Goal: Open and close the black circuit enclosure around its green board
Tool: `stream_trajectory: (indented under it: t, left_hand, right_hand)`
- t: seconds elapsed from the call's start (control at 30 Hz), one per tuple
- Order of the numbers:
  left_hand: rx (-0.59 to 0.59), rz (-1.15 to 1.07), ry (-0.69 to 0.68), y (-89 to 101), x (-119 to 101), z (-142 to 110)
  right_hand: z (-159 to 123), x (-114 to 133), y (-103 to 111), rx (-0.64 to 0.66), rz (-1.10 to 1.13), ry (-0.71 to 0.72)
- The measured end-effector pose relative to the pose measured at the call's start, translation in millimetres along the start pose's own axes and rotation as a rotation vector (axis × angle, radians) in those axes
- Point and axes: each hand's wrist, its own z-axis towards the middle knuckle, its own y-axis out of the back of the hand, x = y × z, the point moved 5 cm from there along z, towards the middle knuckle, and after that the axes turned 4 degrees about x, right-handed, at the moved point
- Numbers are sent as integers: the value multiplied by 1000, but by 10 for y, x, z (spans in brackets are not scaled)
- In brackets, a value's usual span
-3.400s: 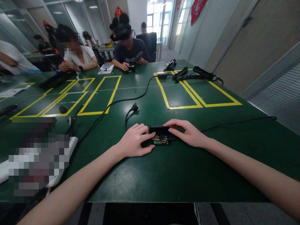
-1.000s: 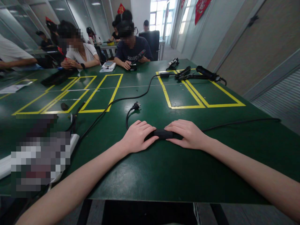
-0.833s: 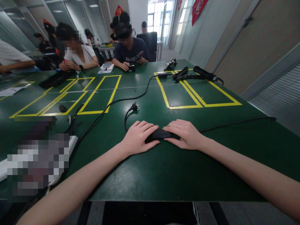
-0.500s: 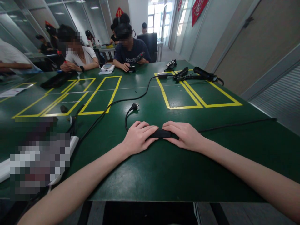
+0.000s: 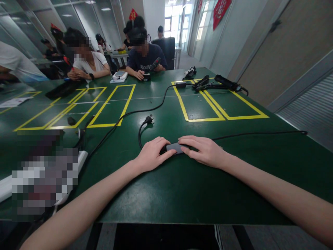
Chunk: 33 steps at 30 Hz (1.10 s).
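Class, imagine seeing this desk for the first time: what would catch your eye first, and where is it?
Probably the left hand and the right hand, mid-picture, holding a small grey case between them at the green table. Next, the bright yellow tape outlines farther back on the tabletop, and the black plug lying just beyond the left hand.
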Motion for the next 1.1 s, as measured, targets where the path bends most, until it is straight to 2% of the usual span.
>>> stream_trajectory:
  t: [0.2, 0.4, 0.53, 0.6, 0.67, 0.83, 0.93, 1.1]
  left_hand:
    - [-62, 79, -79, 14, 11, -9]
    - [-116, 233, -206, 28, -33, -19]
    - [-232, 226, -221, 111, -79, -64]
    - [-295, 260, -253, 149, -115, -95]
    - [-304, 287, -306, 154, -146, -115]
    - [-133, 258, -366, 65, -129, -96]
    - [-74, 221, -358, 30, -102, -83]
    - [-27, 171, -340, 4, -91, -79]
  right_hand:
    - [13, -27, -28, 64, 6, -52]
    - [-5, -92, -70, 144, 109, -228]
    - [-56, -161, -64, 110, 186, -307]
    - [-110, -294, -16, 25, 254, -437]
    - [-192, -486, 57, -102, 350, -619]
    - [-483, -983, 268, -514, 753, -1024]
    - [-626, -1181, 428, -692, 861, -1113]
    - [-833, -1395, 614, -800, 862, -1235]
